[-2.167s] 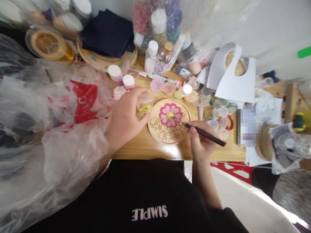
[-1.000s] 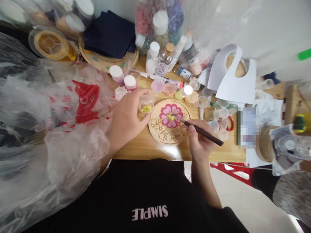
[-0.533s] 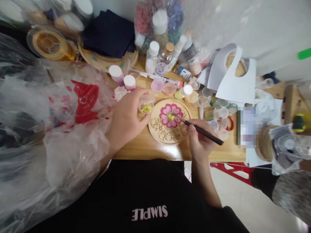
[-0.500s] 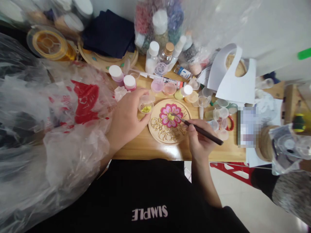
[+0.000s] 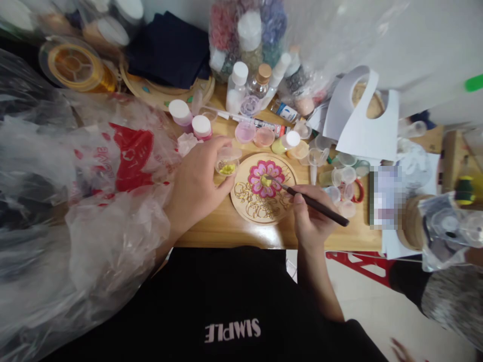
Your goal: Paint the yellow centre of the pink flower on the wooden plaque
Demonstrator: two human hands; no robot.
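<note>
My left hand (image 5: 204,173) is closed around a small clear cup (image 5: 227,162) holding yellow material, its lid tipped up at the back. The cup is beside the left rim of a round wooden board (image 5: 241,208). On that board is a pink and magenta flower (image 5: 264,188) with a yellow centre, and gold wire-like curls (image 5: 260,207) lie below it. In my right hand (image 5: 313,213) is a thin dark-handled tool (image 5: 320,207) with a slim metal end, held like a pen. Its tip touches or nearly touches the flower's yellow centre.
Lidded jars (image 5: 202,126), open cups (image 5: 264,136) and bottles (image 5: 238,83) crowd the table behind the board. Clear plastic bags (image 5: 124,241) spread on the left. A white paper holder (image 5: 362,120), a pixelated object (image 5: 385,196) and red scissors handles (image 5: 357,191) are to the right.
Both hands, the cup and the tool hold nearly the same positions; the tool's handle end has shifted very slightly right. Something blurred now shows on the floor at the lower right.
</note>
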